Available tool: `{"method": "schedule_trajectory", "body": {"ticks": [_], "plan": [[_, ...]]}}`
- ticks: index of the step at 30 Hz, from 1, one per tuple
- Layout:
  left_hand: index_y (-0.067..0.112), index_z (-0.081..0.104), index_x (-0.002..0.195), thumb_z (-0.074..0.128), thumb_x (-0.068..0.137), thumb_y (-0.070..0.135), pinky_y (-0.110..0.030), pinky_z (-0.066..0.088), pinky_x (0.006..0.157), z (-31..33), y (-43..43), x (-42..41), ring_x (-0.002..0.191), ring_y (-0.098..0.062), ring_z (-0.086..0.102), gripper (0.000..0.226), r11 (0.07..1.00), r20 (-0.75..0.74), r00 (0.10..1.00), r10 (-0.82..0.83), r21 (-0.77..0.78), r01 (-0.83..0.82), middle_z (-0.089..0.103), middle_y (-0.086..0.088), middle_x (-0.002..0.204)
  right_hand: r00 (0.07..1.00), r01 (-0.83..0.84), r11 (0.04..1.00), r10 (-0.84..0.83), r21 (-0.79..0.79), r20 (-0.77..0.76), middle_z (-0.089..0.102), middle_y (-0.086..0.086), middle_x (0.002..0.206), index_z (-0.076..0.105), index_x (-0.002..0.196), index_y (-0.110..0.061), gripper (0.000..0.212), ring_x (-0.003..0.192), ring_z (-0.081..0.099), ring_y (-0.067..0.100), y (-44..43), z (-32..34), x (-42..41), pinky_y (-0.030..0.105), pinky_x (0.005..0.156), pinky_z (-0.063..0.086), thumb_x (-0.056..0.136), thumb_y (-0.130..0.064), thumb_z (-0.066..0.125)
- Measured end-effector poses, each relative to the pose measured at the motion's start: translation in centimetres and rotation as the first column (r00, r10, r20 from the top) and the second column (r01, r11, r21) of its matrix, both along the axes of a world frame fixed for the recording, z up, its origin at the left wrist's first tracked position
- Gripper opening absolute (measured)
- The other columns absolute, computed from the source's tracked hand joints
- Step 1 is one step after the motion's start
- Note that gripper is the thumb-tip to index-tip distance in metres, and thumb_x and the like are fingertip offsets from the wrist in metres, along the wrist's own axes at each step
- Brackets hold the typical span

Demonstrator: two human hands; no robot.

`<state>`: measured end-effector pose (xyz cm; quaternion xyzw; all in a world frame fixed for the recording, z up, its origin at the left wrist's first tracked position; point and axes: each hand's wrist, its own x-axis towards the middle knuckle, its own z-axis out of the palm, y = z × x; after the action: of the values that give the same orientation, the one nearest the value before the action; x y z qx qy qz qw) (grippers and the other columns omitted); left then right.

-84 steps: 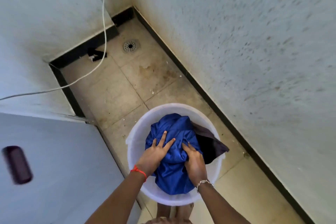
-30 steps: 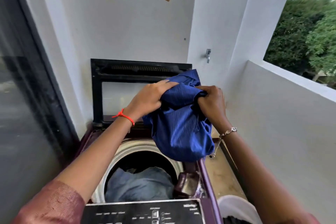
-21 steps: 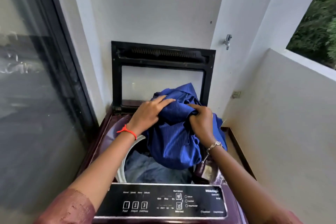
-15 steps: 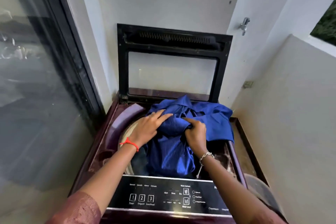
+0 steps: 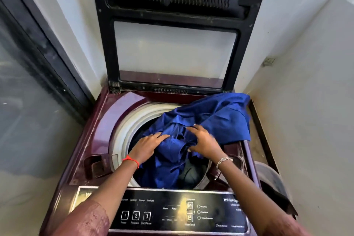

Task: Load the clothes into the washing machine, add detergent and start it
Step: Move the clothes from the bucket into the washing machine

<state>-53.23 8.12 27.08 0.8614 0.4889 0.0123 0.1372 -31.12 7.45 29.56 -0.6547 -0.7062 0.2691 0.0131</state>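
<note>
— White walls point(image 5: 306, 82) close by. What's nearest?
— Glossy black control panel point(image 5: 172, 210) on the maroon top-loading washing machine point(image 5: 92, 140). Beyond it, the left hand point(image 5: 147, 145) and right hand point(image 5: 206, 142) press flat-fingered on a crumpled royal-blue garment point(image 5: 220, 117).
— Lying where?
— Half inside the white-rimmed drum point(image 5: 124, 130), half over its right edge; dark clothes point(image 5: 189, 172) beneath are unclear. Black glass-paned lid point(image 5: 107, 34) stands raised.

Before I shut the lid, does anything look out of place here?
Yes. The blue garment is only partly in the drum: one part drapes over the washer's top deck at the rear right, outside the opening. It would need tucking in.
</note>
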Motion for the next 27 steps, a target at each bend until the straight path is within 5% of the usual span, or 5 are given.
{"method": "schedule_trajectory", "body": {"ticks": [5, 14, 19, 22, 27], "plan": [[0.03, 0.02, 0.146, 0.042, 0.07, -0.014, -0.04, 0.035, 0.108, -0.2, 1.7, 0.9, 0.141, -0.025, 0.027, 0.09, 0.981, 0.021, 0.999, 0.03, -0.19, -0.025, 0.019, -0.001, 0.156, 0.936, -0.019, 0.924, -0.117, 0.381, 0.331, -0.009, 0.013, 0.156, 0.011, 0.147, -0.026, 0.096, 0.141, -0.016, 0.038, 1.6, 2.8, 6.0, 0.062, 0.11, -0.003, 0.074, -0.016, 0.072], [0.036, 0.003, 0.148, 0.044, 0.072, -0.013, -0.063, 0.007, 0.113, -0.9, 3.3, 2.6, 0.145, -0.029, -0.01, 0.099, 0.919, -0.091, 0.995, 0.039, -0.388, -0.072, -0.014, 0.007, 0.157, 0.961, 0.206, 0.977, -0.212, 0.05, 0.18, -0.029, 0.006, 0.152, -0.009, 0.142, -0.044, 0.13, 0.138, 0.0, 0.052, 4.5, 3.2, 10.4, 0.066, 0.097, 0.036, 0.056, -0.028, 0.087], [0.038, 0.002, 0.147, 0.044, 0.071, -0.012, -0.059, 0.004, 0.113, -0.6, 3.8, 2.8, 0.144, -0.029, -0.013, 0.101, 0.889, -0.128, 0.992, 0.005, -0.453, -0.063, -0.015, 0.005, 0.157, 0.961, 0.227, 0.97, -0.237, 0.08, 0.144, -0.002, 0.011, 0.157, 0.028, 0.144, -0.024, 0.09, 0.13, 0.034, 0.047, 4.9, 3.1, 10.2, 0.049, 0.103, 0.037, 0.069, -0.017, 0.078], [0.036, 0.014, 0.147, 0.041, 0.072, -0.011, -0.043, 0.022, 0.116, -0.5, 4.6, 2.9, 0.146, -0.022, 0.008, 0.092, 0.882, -0.072, 0.997, 0.016, -0.469, -0.048, 0.001, 0.0, 0.158, 0.941, 0.286, 0.926, -0.321, 0.247, 0.111, 0.034, 0.017, 0.143, 0.056, 0.12, -0.006, 0.038, 0.109, 0.054, 0.04, 4.8, 3.3, 9.9, 0.04, 0.081, 0.042, 0.082, -0.006, 0.061], [0.021, 0.039, 0.14, 0.033, 0.076, -0.012, -0.039, 0.029, 0.112, 0.2, 4.1, 3.0, 0.136, -0.024, 0.031, 0.073, 0.906, -0.052, 0.996, 0.076, -0.413, -0.091, 0.033, -0.006, 0.15, 0.913, 0.379, 0.871, -0.406, 0.312, 0.024, 0.058, 0.029, 0.104, 0.057, 0.094, 0.011, 0.018, 0.094, 0.059, 0.041, 4.8, 4.5, 9.3, 0.035, 0.064, 0.033, 0.086, 0.009, 0.041]]}}
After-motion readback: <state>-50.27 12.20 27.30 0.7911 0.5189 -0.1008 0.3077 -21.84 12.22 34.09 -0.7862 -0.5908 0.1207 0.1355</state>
